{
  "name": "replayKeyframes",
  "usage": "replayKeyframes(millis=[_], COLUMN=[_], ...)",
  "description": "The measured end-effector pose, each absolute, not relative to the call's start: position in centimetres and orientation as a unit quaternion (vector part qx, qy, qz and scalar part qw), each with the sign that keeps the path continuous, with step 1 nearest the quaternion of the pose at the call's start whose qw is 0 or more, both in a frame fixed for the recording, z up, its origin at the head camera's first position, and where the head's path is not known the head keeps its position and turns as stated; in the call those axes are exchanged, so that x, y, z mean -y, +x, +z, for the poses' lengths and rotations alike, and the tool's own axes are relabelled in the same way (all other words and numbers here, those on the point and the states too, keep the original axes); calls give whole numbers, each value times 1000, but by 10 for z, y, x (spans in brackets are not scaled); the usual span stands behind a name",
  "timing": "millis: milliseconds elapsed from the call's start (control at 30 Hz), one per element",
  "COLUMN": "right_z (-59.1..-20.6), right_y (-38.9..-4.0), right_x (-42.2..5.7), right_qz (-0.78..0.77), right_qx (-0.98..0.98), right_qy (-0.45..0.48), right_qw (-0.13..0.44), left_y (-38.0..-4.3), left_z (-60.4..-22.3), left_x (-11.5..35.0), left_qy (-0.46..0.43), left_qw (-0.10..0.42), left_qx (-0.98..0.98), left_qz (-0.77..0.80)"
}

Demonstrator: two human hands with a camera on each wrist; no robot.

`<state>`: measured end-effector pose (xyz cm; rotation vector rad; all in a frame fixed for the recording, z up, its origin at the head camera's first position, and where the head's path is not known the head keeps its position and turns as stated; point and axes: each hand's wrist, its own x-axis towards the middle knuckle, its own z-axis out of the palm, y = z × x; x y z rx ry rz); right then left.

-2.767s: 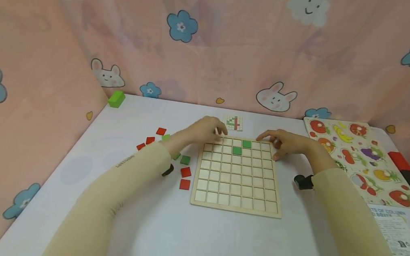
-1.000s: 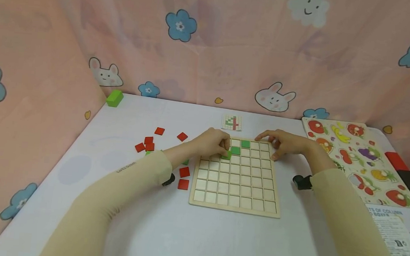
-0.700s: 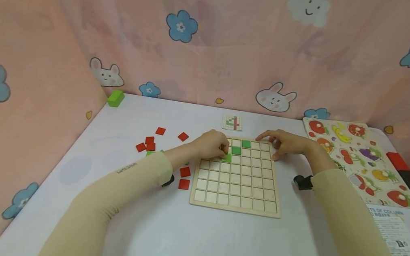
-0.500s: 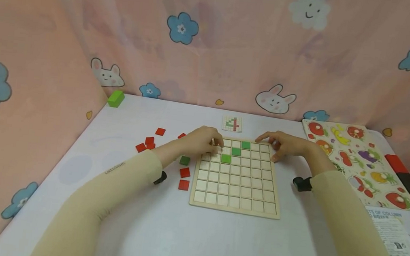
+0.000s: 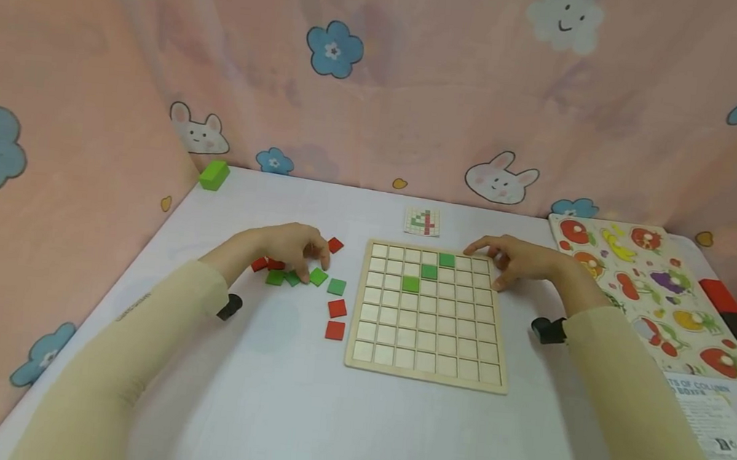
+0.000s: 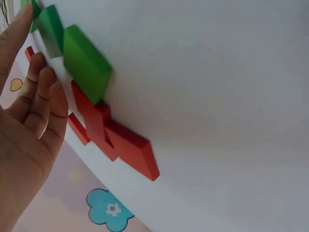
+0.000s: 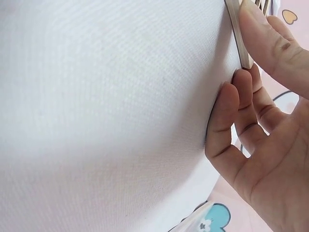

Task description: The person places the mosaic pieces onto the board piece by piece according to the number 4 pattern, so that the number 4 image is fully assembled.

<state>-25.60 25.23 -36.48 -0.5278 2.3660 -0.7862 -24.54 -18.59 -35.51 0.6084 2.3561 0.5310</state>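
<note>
My left hand [image 5: 295, 245], fingers loosely bent, is over loose green tiles [image 5: 318, 277] left of the board; its thumb and a fingertip come down around one green tile. In the left wrist view a finger overlaps a green tile [image 6: 30, 14] at the upper left. The wooden grid board [image 5: 425, 337] lies flat, with three green tiles [image 5: 429, 272] in a diagonal of its cells. My right hand [image 5: 517, 261] holds the board's far right corner, thumb at the right edge and a finger at the far edge; the right wrist view shows the thumb against the edge.
Red tiles [image 5: 335, 330] lie between board and left hand, others partly behind that hand. A pattern card [image 5: 422, 221] lies beyond the board. A green block [image 5: 214, 175] stands at the far left. A fruit-picture board [image 5: 647, 283] and a printed sheet [image 5: 706, 427] are at the right.
My left hand set a third green tile into the board, let go and moved left to the loose green tiles. My right hand has stayed at the board's corner.
</note>
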Motion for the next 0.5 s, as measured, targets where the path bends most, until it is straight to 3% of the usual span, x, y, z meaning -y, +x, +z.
replayKeyframes(millis=[267, 500], right_z=[-367, -368], right_y=[-257, -257], right_x=[-253, -254], right_qz=[-297, -292], right_qx=[-887, -889], right_qy=[-198, -195], right_qw=[295, 294], left_y=[-242, -241], left_z=[-360, -362], left_x=[181, 150], left_qy=[237, 238], left_qw=[279, 175], left_qx=[-904, -908], left_qz=[222, 297])
